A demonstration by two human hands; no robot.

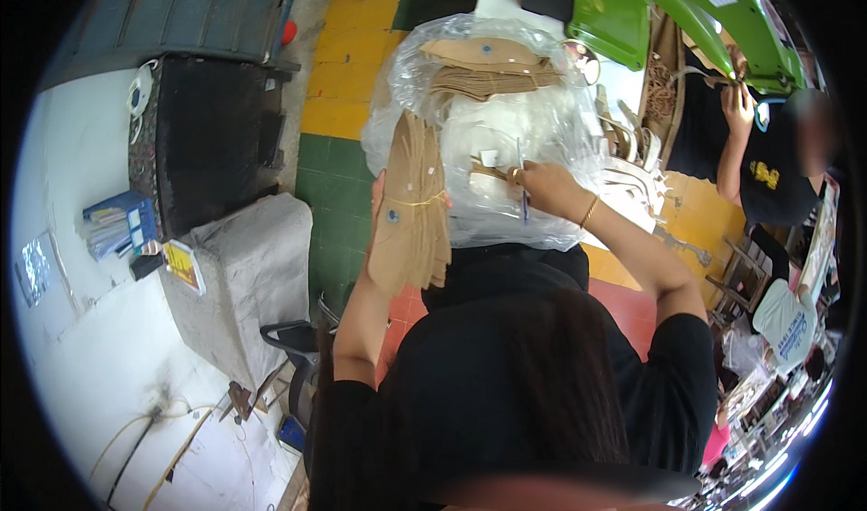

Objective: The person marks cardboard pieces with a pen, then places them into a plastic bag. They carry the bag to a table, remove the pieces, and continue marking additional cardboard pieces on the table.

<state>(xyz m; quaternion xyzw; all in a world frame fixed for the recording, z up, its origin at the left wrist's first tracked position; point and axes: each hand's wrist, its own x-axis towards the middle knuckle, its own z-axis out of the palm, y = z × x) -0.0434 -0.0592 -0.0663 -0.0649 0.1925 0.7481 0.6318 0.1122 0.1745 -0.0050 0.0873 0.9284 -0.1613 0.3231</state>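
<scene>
My left hand [379,195] closed its grip on a banded stack of tan cardboard cutouts [411,208], held upright. My right hand [542,186] pinched a blue pen [523,181] against the clear plastic bag [488,122], more cutouts [488,64] lying inside it.
</scene>
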